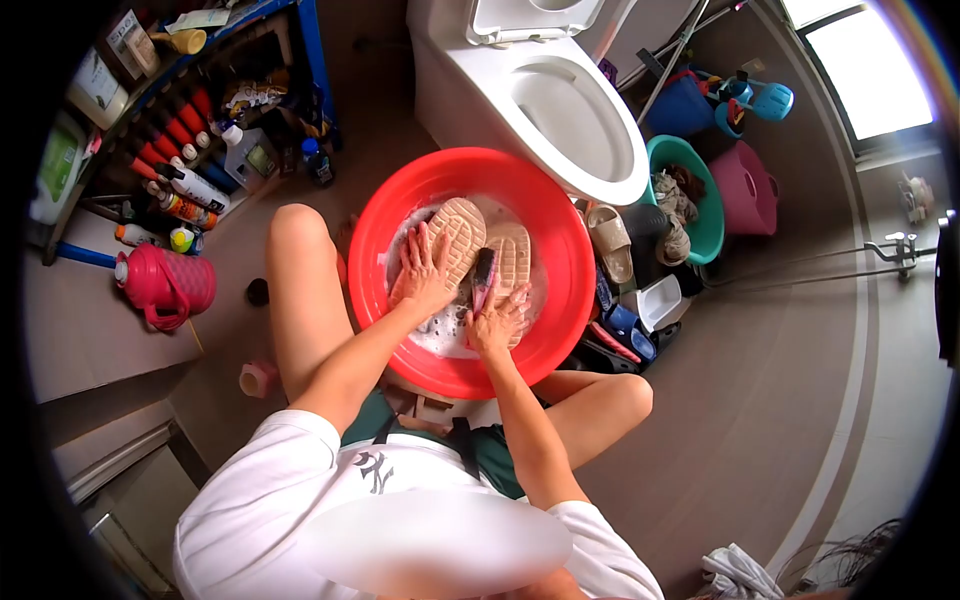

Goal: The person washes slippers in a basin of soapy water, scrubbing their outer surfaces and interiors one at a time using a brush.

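Note:
Two shoes lie sole up in a red basin (575,265) of sudsy water. My left hand (424,272) grips the side of the left shoe (460,228), fingers spread along the edge of its beige, patterned sole. Beside it, the right shoe (512,252) shows a similar sole. A scrub brush (485,275) with dark bristles and a pinkish body stands on edge between the soles. My right hand (500,318) holds the brush near its lower end, with some fingers over the right shoe. White foam (440,338) and dark material lie under my wrists.
A white toilet (600,150) stands just beyond the basin. Slippers (625,325), a teal tub (710,225) and a pink bucket (742,190) are at the right. At left are a pink thermos jug (185,283) and a blue-framed shelf (318,60) with bottles.

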Action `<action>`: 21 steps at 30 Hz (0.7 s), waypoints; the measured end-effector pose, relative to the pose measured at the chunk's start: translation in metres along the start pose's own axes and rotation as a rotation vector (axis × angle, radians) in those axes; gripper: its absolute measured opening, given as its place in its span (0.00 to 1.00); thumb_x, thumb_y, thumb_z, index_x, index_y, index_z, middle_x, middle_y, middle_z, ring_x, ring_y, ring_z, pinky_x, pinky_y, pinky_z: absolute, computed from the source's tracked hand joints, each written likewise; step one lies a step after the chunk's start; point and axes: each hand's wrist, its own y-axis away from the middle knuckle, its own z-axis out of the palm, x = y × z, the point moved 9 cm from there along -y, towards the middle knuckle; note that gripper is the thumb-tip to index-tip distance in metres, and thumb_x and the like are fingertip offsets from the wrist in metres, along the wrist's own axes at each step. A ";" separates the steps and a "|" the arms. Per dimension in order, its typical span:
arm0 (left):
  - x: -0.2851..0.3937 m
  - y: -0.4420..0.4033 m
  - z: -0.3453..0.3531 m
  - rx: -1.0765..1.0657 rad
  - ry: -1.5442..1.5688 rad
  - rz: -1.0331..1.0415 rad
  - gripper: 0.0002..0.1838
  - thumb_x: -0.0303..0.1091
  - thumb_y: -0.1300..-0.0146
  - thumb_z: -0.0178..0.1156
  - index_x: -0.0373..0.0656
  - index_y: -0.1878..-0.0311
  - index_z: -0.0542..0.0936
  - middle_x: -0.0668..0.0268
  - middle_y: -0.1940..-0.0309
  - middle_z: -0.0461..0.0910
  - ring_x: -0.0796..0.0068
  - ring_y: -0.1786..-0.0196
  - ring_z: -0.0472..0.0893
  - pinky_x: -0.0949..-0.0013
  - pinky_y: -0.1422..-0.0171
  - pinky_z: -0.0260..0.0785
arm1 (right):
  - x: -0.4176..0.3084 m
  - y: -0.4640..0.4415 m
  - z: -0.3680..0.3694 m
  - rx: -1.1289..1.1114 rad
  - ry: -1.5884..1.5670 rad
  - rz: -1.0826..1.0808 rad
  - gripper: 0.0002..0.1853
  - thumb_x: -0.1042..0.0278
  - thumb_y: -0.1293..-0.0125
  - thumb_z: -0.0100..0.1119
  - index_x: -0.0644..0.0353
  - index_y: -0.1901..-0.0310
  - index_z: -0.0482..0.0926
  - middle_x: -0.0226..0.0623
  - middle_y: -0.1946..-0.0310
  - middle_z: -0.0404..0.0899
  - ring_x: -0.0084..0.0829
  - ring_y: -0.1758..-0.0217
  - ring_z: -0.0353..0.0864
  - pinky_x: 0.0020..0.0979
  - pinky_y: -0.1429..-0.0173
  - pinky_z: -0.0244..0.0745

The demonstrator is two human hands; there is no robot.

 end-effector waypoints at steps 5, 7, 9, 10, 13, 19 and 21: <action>-0.015 -0.013 -0.003 0.010 0.161 -0.017 0.60 0.49 0.55 0.66 0.41 0.25 0.39 0.36 0.28 0.28 0.29 0.27 0.32 0.37 0.26 0.28 | 0.030 -0.012 0.011 -0.013 -0.190 -0.045 0.58 0.60 0.56 0.71 0.31 0.26 0.42 0.65 0.28 0.26 0.74 0.30 0.42 0.65 0.34 0.51; -0.029 -0.020 -0.013 -0.029 0.312 -0.035 0.55 0.47 0.52 0.64 0.38 0.26 0.45 0.38 0.27 0.34 0.32 0.26 0.38 0.43 0.24 0.35 | 0.029 -0.005 -0.034 -0.003 -0.368 0.024 0.59 0.63 0.59 0.72 0.29 0.27 0.43 0.66 0.28 0.29 0.71 0.30 0.44 0.60 0.32 0.52; -0.040 -0.032 -0.007 0.055 0.582 0.043 0.48 0.42 0.50 0.62 0.33 0.29 0.52 0.34 0.32 0.53 0.37 0.30 0.57 0.52 0.27 0.53 | 0.045 -0.008 -0.046 0.144 -0.425 0.074 0.55 0.73 0.58 0.66 0.38 0.27 0.47 0.57 0.33 0.53 0.54 0.38 0.65 0.47 0.40 0.67; -0.044 -0.037 -0.012 0.036 0.595 0.043 0.45 0.40 0.49 0.61 0.31 0.31 0.54 0.34 0.36 0.58 0.38 0.34 0.62 0.53 0.30 0.57 | 0.054 -0.013 -0.036 0.028 -0.775 0.085 0.51 0.74 0.57 0.65 0.47 0.28 0.50 0.50 0.42 0.63 0.44 0.48 0.71 0.40 0.48 0.71; -0.051 -0.042 -0.030 0.082 0.644 0.088 0.34 0.34 0.47 0.55 0.24 0.38 0.63 0.36 0.50 0.74 0.41 0.45 0.75 0.55 0.37 0.66 | 0.065 -0.011 -0.028 0.039 -1.206 0.113 0.31 0.77 0.53 0.60 0.66 0.44 0.63 0.32 0.66 0.72 0.24 0.71 0.72 0.27 0.69 0.70; -0.025 -0.001 -0.086 0.561 0.401 0.279 0.26 0.21 0.45 0.54 0.34 0.40 0.70 0.46 0.48 0.74 0.49 0.39 0.71 0.57 0.34 0.64 | 0.066 0.002 0.019 -0.224 -1.576 0.436 0.02 0.77 0.52 0.51 0.61 0.74 0.70 0.30 0.81 0.69 0.24 0.80 0.68 0.26 0.76 0.62; -0.003 0.019 -0.105 0.593 0.404 0.460 0.23 0.18 0.46 0.54 0.37 0.44 0.73 0.50 0.50 0.75 0.51 0.41 0.72 0.57 0.36 0.65 | 0.064 0.006 0.054 -0.336 -1.798 0.583 0.05 0.77 0.52 0.49 0.57 0.82 0.67 0.29 0.84 0.66 0.25 0.83 0.67 0.26 0.79 0.62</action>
